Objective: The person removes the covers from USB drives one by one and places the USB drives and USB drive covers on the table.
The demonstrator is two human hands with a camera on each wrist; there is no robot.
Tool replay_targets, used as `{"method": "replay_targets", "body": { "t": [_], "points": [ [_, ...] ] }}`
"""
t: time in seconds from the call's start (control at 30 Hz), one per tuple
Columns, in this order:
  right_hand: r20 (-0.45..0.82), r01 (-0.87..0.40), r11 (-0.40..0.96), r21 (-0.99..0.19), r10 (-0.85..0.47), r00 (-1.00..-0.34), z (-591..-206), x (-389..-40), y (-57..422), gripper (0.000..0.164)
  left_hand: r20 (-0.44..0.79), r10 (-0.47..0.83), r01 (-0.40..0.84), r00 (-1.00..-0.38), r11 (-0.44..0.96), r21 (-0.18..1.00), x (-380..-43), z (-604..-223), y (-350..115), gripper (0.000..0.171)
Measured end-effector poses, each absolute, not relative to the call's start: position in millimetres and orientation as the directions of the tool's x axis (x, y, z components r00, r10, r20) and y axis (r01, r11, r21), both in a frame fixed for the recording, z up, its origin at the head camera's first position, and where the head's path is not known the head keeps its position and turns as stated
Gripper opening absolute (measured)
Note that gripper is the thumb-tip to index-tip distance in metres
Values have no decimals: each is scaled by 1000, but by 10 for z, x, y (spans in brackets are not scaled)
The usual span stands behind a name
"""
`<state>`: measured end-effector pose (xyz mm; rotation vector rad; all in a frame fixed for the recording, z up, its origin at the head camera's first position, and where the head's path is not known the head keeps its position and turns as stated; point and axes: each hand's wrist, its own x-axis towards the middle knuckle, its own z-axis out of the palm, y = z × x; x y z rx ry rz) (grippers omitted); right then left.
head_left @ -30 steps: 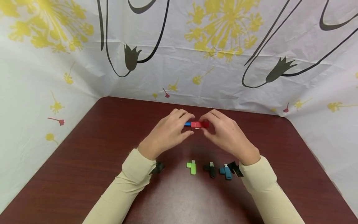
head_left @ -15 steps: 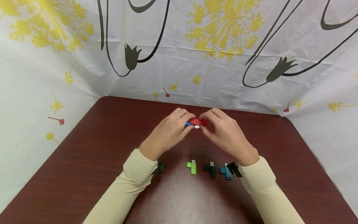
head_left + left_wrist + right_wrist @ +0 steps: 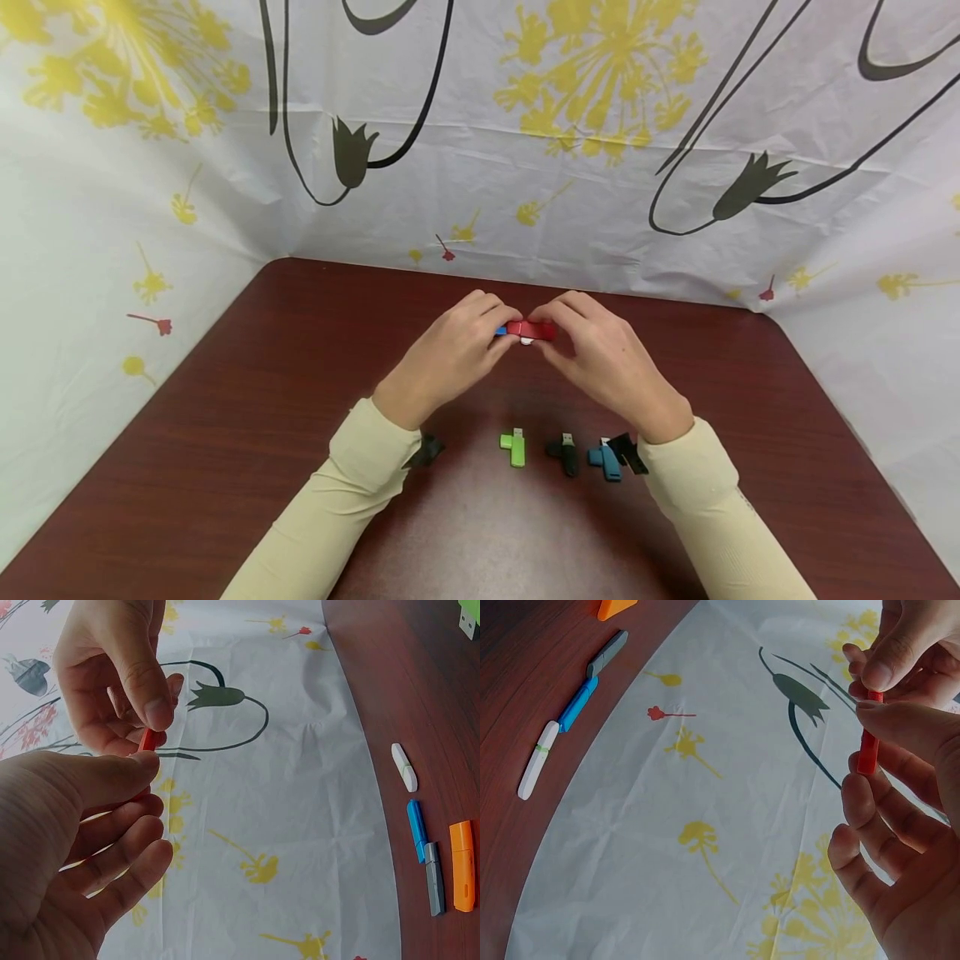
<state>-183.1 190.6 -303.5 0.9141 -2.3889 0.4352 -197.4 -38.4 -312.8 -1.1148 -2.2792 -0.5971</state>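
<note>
Between both hands is a slim red flash drive (image 3: 532,330), held lengthwise from side to side. My left hand (image 3: 442,354) pinches its left end between thumb and fingers. The right hand (image 3: 603,358) pinches the right part with thumb and fingertips, close to the left fingertips. In the left wrist view, only a short piece of the red flash drive (image 3: 148,739) shows between the two thumbs. More of the red flash drive (image 3: 868,746) is visible in the right wrist view, its end projecting below the right thumb. Its plug is not visible.
Nearer me on the brown table (image 3: 480,542) lie a green flash drive (image 3: 517,448), a black one (image 3: 569,457) and a teal one (image 3: 611,462), plugs swung out. Beyond the hands are white (image 3: 538,761), blue (image 3: 577,705) and grey (image 3: 607,654) sticks, plus an orange one (image 3: 463,866). Patterned sheeting (image 3: 480,167) surrounds the table.
The left fingertips, apart from the red flash drive a second ago, have come together on its left end. The right fingers have shifted slightly left along it. The other flash drives have stayed put.
</note>
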Motion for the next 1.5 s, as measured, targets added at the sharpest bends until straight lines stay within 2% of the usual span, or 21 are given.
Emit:
{"method": "replay_targets", "body": {
  "t": [0.4,1.5],
  "points": [
    [605,-707,703,-74,-532,-592,-3043,-1852,1945,32,631,580,820,-516,547,167,-1980,-3141,-379,20],
    [616,-720,692,-60,-542,-572,-3027,-1877,1987,30,627,575,821,-525,536,196,-1971,-3144,-374,17]
  ]
}}
